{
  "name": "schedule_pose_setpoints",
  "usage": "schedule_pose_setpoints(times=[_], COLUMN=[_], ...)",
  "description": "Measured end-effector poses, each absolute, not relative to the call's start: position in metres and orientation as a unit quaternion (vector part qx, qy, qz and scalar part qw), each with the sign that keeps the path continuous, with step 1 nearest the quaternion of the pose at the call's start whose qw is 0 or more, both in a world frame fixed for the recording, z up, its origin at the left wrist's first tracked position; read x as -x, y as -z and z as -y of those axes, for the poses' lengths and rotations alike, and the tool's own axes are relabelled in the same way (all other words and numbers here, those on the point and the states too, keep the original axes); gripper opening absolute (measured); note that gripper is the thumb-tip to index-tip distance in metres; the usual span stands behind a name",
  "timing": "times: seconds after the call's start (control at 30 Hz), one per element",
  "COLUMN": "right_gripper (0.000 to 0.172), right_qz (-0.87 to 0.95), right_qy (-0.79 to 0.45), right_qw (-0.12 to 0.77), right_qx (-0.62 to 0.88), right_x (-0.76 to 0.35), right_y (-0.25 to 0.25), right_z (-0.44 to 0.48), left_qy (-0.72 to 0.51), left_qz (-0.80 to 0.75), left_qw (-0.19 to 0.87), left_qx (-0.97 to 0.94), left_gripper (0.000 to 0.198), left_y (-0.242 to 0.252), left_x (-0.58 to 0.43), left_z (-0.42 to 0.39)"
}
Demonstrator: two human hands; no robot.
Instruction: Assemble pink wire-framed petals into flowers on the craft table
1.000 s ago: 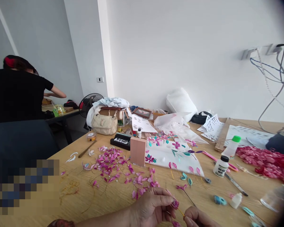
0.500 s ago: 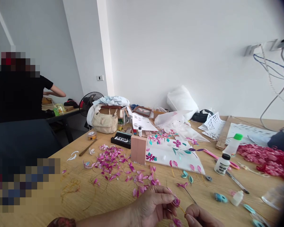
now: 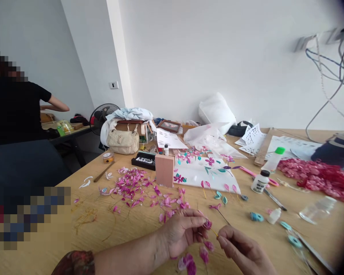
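My left hand [image 3: 186,231] is closed, its thumb and forefinger pinching a small round magenta piece [image 3: 208,224]. Whether that is a flower or a thread bobbin I cannot make out. From it a thin yellow wire stem [image 3: 214,232] runs to my right hand [image 3: 239,246], whose thumb and forefinger are pinched on its lower end. Below my hands lie loose pink petals [image 3: 204,255] on the wooden table [image 3: 126,236]. Just beyond the fingers rests a pink petal piece on a dark stem [image 3: 215,207].
A large heap of pink petals [image 3: 132,185] spreads ahead to the left, by a wooden block [image 3: 164,170]. White sheet [image 3: 195,177] bears finished flowers. Bottles [image 3: 260,181], a teal bobbin [image 3: 256,216] and tweezers [image 3: 315,252] lie right. A person in black [image 3: 14,110] sits far left.
The camera view has tilted down and turned slightly right, so the table sits higher in view. Both hands keep the same hold on the magenta piece and its yellow stem.
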State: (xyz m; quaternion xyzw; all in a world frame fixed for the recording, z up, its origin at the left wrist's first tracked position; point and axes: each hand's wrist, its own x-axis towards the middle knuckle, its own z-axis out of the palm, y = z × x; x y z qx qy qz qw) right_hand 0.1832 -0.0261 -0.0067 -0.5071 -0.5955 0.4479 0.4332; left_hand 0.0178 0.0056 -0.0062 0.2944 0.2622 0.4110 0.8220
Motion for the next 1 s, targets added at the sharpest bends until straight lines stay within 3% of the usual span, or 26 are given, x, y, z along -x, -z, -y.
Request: schedule_pose_setpoints(times=[1.0], right_gripper=[0.024], right_qz=[0.603], right_qy=[-0.447], right_qw=[0.427], right_qx=[0.504], right_x=[-0.1794], right_y=[-0.0008], right_z=[0.0305], left_qy=[-0.39], left_qz=[-0.254], left_qw=[0.831], left_qx=[-0.306], left_gripper=[0.008], left_y=[0.0019], left_x=[-0.0137], left_z=[-0.0042])
